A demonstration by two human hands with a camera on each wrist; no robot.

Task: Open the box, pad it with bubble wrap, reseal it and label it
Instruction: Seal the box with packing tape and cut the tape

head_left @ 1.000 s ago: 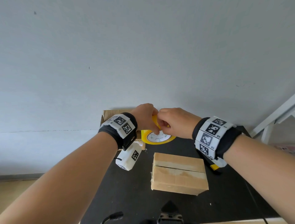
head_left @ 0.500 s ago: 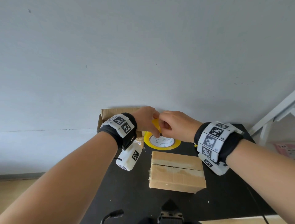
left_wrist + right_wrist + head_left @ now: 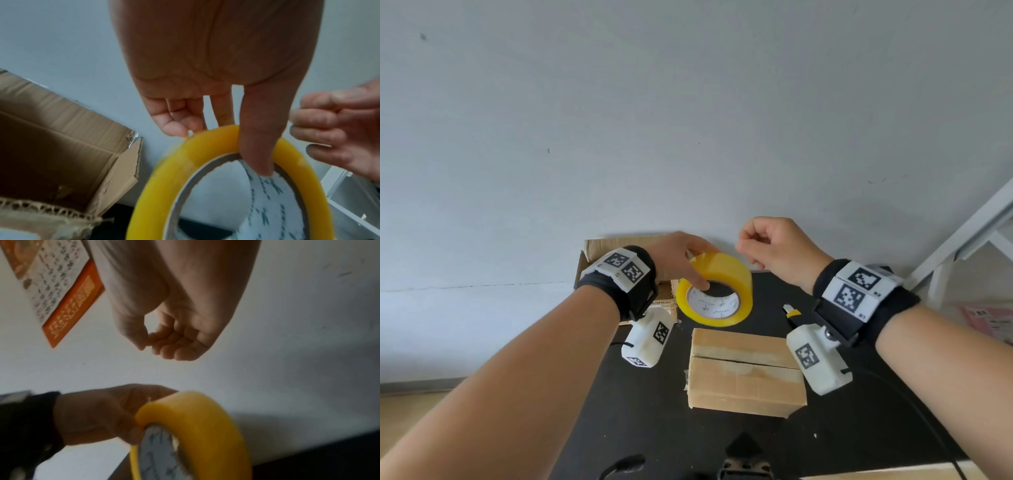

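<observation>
A yellow tape roll (image 3: 717,274) is lifted off the black table (image 3: 654,428) and tilted on edge. My left hand (image 3: 695,265) grips it at the rim, thumb hooked into the core (image 3: 259,154) and fingers behind. My right hand (image 3: 748,245) hovers just right of the roll's top, fingers curled and thumb against forefinger (image 3: 148,344); no tape strip shows between it and the roll. A small cardboard box (image 3: 744,370) sits in front of the roll, flaps down with a seam along its top.
A larger open carton (image 3: 619,245) stands at the back left against the wall. A yellow-banded utility knife (image 3: 791,311) lies right of the roll. A white frame (image 3: 962,240) and pink printed paper (image 3: 986,318) are at the far right.
The roll has been raised from lying flat to tilted on edge in my left hand. My right hand has drawn away from the roll's top, up and to the right.
</observation>
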